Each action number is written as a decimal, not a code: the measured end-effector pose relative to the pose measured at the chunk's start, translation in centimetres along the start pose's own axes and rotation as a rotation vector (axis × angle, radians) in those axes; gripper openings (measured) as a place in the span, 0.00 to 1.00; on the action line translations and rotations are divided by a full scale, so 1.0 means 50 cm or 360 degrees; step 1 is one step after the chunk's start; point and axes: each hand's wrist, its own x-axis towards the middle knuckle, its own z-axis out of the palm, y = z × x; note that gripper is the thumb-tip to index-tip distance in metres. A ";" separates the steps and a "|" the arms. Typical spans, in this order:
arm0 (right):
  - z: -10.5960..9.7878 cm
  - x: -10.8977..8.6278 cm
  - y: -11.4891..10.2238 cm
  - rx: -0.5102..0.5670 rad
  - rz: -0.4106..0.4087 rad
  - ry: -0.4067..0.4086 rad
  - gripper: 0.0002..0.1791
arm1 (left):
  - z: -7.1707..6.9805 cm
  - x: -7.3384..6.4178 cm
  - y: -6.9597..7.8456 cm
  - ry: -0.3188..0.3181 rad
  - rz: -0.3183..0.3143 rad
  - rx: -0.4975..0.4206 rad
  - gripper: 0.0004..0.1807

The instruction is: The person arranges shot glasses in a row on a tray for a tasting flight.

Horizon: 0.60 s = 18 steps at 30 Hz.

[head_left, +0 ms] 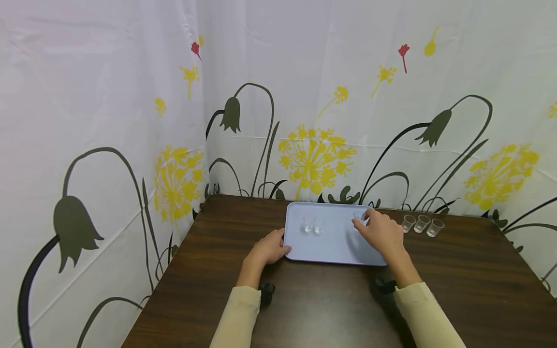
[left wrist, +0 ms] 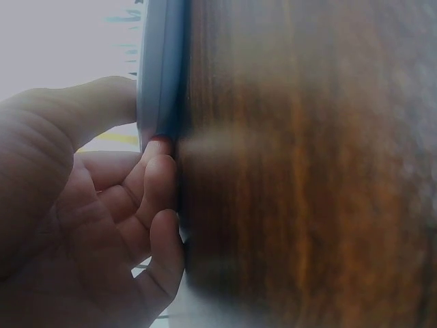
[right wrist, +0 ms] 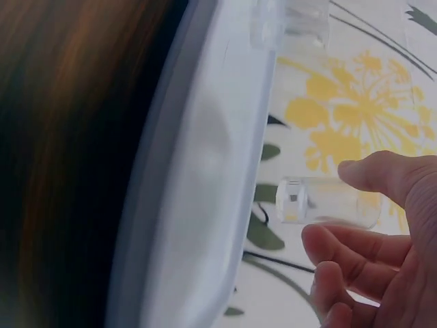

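A light blue serving tray [head_left: 335,249] lies on the table. My left hand [head_left: 268,246] grips its left edge; in the left wrist view the thumb lies against the rim [left wrist: 156,75] and the fingers curl at its underside. Between thumb and fingers, my right hand [head_left: 383,234] pinches a small clear shot glass [right wrist: 328,201], held over the tray's right part. In the right wrist view its thick base points toward the tray, apart from the surface. Two more clear shot glasses, a left one [head_left: 308,225] and a right one [head_left: 318,226], stand side by side on the tray's left half.
Three clear shot glasses stand in a row on the table right of the tray: a near-hand one [head_left: 408,223], a middle one [head_left: 421,223] and an outer one [head_left: 435,227]. Behind the dark wooden table [head_left: 322,304] hangs a white flowered curtain [head_left: 304,58].
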 end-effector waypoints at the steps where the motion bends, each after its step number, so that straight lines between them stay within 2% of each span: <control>1: 0.004 0.001 -0.005 0.0022 0.0004 -0.0018 0.30 | -0.002 -0.001 0.000 -0.0003 0.0007 -0.0002 0.30; 6: 0.015 0.004 -0.032 0.0101 0.0017 -0.0063 0.29 | -0.009 -0.001 0.000 -0.0022 0.0036 -0.0030 0.29; 12: 0.026 0.005 -0.062 0.0196 -0.0029 -0.0102 0.25 | -0.008 0.001 0.000 -0.0009 0.0043 -0.0038 0.28; 15: 0.030 0.005 -0.073 0.0227 -0.0029 -0.0150 0.24 | -0.035 -0.030 0.036 -0.0018 0.0015 -0.0060 0.27; 17: 0.033 0.005 -0.077 0.0244 -0.0033 -0.0168 0.23 | -0.038 -0.037 0.038 -0.0011 0.0020 -0.0082 0.27; 18: 0.034 0.006 -0.078 0.0250 -0.0033 -0.0177 0.23 | -0.046 -0.048 0.048 -0.0015 0.0013 -0.0090 0.26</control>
